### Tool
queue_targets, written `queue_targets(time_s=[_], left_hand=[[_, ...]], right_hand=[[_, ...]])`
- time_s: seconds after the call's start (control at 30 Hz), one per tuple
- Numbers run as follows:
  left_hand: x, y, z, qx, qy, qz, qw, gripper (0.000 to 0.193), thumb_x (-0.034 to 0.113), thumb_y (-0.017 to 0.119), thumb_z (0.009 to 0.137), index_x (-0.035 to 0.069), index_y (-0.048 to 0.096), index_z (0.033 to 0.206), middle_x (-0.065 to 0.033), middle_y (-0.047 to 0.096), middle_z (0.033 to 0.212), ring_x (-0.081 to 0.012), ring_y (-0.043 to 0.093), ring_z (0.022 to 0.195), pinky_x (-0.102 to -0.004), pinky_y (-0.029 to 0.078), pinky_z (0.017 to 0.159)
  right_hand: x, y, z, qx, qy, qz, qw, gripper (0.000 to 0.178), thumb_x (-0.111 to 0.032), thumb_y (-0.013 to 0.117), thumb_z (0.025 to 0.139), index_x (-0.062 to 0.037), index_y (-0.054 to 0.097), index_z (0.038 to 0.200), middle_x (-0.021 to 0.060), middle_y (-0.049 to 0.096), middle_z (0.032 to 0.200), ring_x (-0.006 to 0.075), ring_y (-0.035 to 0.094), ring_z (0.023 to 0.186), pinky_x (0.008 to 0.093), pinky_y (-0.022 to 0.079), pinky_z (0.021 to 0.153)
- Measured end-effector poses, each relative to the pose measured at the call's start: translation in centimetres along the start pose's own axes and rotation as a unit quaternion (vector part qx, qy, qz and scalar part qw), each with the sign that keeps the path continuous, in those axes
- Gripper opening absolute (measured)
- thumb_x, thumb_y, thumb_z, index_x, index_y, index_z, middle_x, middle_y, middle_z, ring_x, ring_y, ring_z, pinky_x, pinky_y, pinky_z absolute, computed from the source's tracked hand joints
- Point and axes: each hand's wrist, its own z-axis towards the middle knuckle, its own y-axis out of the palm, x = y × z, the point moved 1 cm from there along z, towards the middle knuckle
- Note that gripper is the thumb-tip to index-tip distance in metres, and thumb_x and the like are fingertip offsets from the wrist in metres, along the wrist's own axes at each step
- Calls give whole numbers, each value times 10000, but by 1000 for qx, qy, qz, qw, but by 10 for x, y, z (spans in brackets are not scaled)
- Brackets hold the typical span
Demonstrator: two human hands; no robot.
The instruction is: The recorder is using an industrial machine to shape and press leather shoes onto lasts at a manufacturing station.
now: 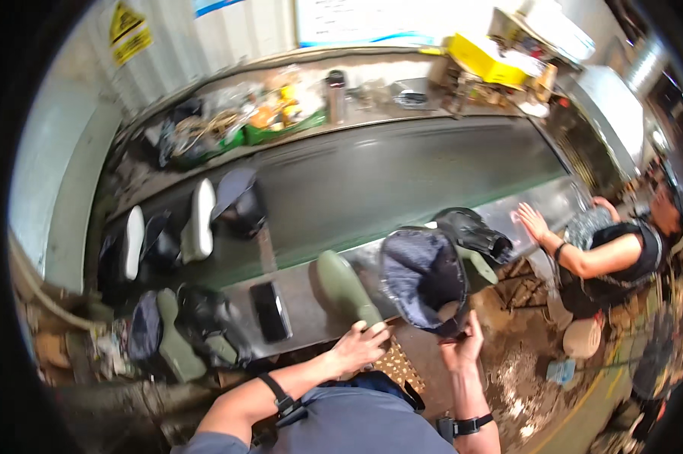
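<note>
My right hand (pixel 462 344) grips the rim of a black boot (pixel 423 280). Its wide opening faces me and shows a dark fabric lining. My left hand (pixel 360 348) has its fingers curled over the near end of a green boot sole (pixel 343 284), which lies slanted across the metal ledge. Whether an upper is attached beneath that sole I cannot tell. Just beyond the held boot rests another black boot (pixel 474 233), with a green sole (pixel 476 266) showing beside it.
A black phone (pixel 270 311) lies on the metal ledge (pixel 311 325). White-soled boots (pixel 198 219) stand on the dark belt (pixel 372 174); green-soled ones (pixel 176 337) are at the near left. Bags and a flask (pixel 335 97) line the back shelf. A co-worker (pixel 614 257) is at the right.
</note>
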Motion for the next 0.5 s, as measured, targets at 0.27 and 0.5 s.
queue_targets(time_s=[0.27,0.5], left_hand=[[-139,-34,-12,116,-560,-740,353,368,329,668,933,-16,705,1057,-106,719,1010,-232,658,977,-362,503,885],[-193,37,-6,116,-669,-182,711,283,305,690,914,29,735,953,-161,737,966,-320,692,951,-426,529,859]], right_hand=[[7,60,-71,-406,-334,-708,471,430,-150,853,726,-36,645,1084,131,651,956,319,635,823,383,547,765],[94,21,-24,-345,-502,-645,462,1317,-135,960,608,-68,63,1569,257,244,1507,460,402,1350,502,473,1037]])
